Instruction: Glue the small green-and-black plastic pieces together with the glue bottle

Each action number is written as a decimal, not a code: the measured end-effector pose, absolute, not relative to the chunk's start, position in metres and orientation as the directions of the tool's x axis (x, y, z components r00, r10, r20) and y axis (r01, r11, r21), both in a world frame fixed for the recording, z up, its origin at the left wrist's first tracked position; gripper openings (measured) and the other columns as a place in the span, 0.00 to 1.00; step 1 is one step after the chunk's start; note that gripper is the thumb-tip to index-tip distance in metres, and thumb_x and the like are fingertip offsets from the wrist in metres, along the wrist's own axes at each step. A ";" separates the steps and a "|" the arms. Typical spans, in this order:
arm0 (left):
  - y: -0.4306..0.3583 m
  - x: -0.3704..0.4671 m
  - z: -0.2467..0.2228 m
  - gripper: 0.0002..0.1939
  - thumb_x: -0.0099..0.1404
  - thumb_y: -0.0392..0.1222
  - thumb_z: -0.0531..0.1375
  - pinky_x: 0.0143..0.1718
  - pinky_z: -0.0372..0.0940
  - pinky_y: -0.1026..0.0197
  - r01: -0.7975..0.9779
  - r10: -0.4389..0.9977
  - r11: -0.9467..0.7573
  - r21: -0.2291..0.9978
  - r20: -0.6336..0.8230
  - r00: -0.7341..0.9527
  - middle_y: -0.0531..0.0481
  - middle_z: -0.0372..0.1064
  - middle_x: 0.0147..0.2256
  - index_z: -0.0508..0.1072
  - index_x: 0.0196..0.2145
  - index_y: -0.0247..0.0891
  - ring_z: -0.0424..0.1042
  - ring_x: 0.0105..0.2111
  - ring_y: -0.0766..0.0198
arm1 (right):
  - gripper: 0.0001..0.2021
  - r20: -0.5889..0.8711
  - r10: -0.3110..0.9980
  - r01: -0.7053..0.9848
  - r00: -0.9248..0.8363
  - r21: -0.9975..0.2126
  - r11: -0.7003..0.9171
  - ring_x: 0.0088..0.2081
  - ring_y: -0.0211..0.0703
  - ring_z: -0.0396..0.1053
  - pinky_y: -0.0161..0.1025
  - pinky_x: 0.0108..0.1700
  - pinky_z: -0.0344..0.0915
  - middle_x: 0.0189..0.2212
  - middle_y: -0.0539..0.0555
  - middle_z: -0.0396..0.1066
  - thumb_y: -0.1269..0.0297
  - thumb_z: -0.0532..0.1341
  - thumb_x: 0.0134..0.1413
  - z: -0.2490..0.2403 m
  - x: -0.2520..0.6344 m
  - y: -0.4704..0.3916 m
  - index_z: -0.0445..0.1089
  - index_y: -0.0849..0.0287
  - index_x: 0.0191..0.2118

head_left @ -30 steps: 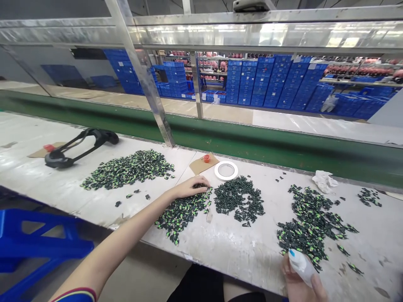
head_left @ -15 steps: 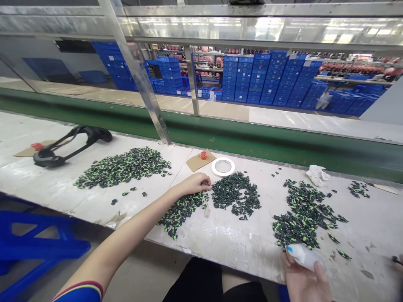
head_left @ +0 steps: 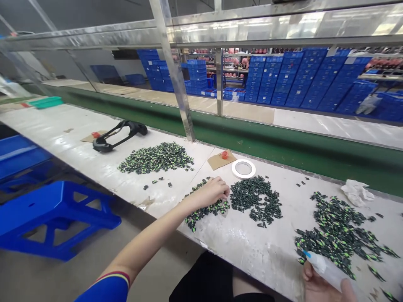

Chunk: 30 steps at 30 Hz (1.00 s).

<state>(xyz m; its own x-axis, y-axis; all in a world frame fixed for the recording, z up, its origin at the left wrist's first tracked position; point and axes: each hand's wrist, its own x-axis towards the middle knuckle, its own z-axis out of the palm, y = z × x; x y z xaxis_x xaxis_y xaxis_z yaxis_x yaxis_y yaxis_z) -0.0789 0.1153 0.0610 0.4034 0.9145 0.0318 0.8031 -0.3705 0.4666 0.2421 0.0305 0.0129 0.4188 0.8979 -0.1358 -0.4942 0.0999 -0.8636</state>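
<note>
My left hand [head_left: 215,192] reaches over a pile of small black pieces with green marks [head_left: 195,216]. Its fingers are curled together, and whatever they pinch is hidden. Just right of its fingertips lies a heap of small dark green, rod-like pieces [head_left: 244,195]. At the lower right my right hand [head_left: 317,286] is closed round a whitish translucent squeeze bottle [head_left: 329,268] with a thin blue tip, tilted toward the upper left. Beneath that tip spreads another pile of black and green pieces [head_left: 336,235].
A roll of white tape [head_left: 234,171] and a red cup [head_left: 224,155] on cardboard [head_left: 217,161] are behind my left hand. Farther left are another pile [head_left: 157,157] and a black frame [head_left: 103,146]. Crumpled tissue [head_left: 357,193] lies right; a blue stool [head_left: 59,214] stands below the table.
The view has swung left, so the scene sits farther right. My left hand has shifted back slightly from the rod-like pieces over the black and green pile. My right hand still grips the bottle.
</note>
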 end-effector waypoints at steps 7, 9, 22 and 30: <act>0.054 -0.016 0.036 0.08 0.68 0.42 0.56 0.49 0.51 0.54 0.642 0.879 -0.436 0.631 0.145 0.454 0.52 0.75 0.34 0.73 0.33 0.40 0.68 0.40 0.61 | 0.17 -0.142 0.849 -0.424 0.509 -0.900 0.104 0.20 0.35 0.61 0.33 0.19 0.57 0.21 0.47 0.70 0.55 0.72 0.33 0.014 0.225 0.034 0.71 0.60 0.28; 0.045 -0.002 0.020 0.08 0.68 0.42 0.57 0.50 0.50 0.52 0.657 0.887 -0.436 0.614 0.170 0.430 0.52 0.76 0.33 0.74 0.33 0.41 0.68 0.39 0.60 | 0.16 -0.119 0.810 -0.323 0.574 -0.942 0.091 0.21 0.34 0.62 0.32 0.21 0.58 0.22 0.47 0.70 0.57 0.72 0.33 0.010 0.219 0.033 0.70 0.61 0.26; 0.031 0.000 -0.014 0.14 0.65 0.34 0.61 0.46 0.58 0.54 0.614 0.887 -0.422 0.667 0.442 0.131 0.54 0.80 0.34 0.72 0.47 0.45 0.75 0.36 0.62 | 0.19 0.000 0.871 0.126 0.491 -0.989 -0.071 0.22 0.38 0.63 0.35 0.25 0.59 0.19 0.48 0.67 0.48 0.65 0.44 0.010 0.175 0.027 0.67 0.61 0.25; 0.030 0.001 -0.011 0.06 0.66 0.39 0.59 0.43 0.61 0.54 0.622 0.892 -0.396 0.675 0.443 0.088 0.53 0.80 0.33 0.75 0.40 0.42 0.77 0.34 0.61 | 0.17 -0.014 0.895 0.196 0.446 -0.974 -0.113 0.21 0.38 0.61 0.35 0.24 0.57 0.18 0.48 0.66 0.49 0.63 0.46 0.017 0.172 0.027 0.65 0.59 0.23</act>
